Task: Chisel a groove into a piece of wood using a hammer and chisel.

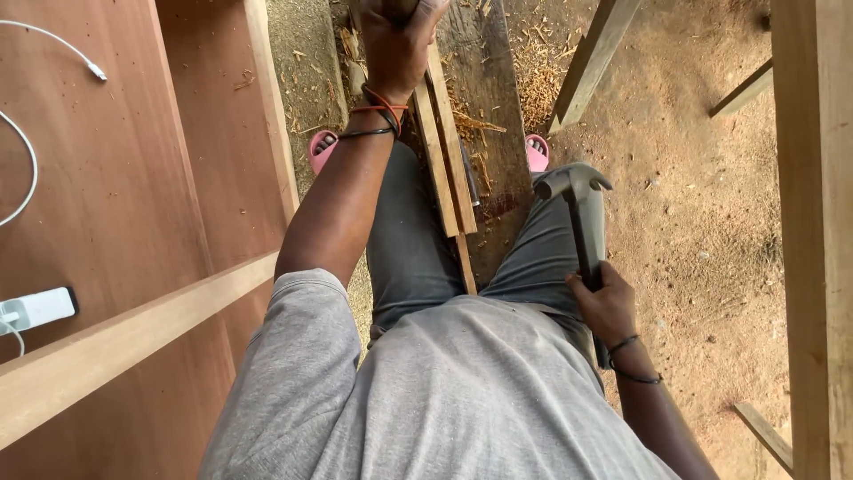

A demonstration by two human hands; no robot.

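To your left lies a broad reddish-brown panel [115, 178] with a pale wooden rail [133, 342] crossing its near part. Ahead, a dark weathered plank [493, 107] runs away from you between your legs, with thin wooden strips [444, 151] lying on it and shavings scattered around. Your right hand [607, 307] is closed around the handle of a claw hammer [577, 209], head pointing far, over your right thigh. Your left hand [400, 40] reaches far, fingers curled on something at the top edge; what it grips I cannot tell.

Grey T-shirt [444, 391], dark grey trousers [409, 240], pink sandals [322, 151], cord wristbands [378, 111].
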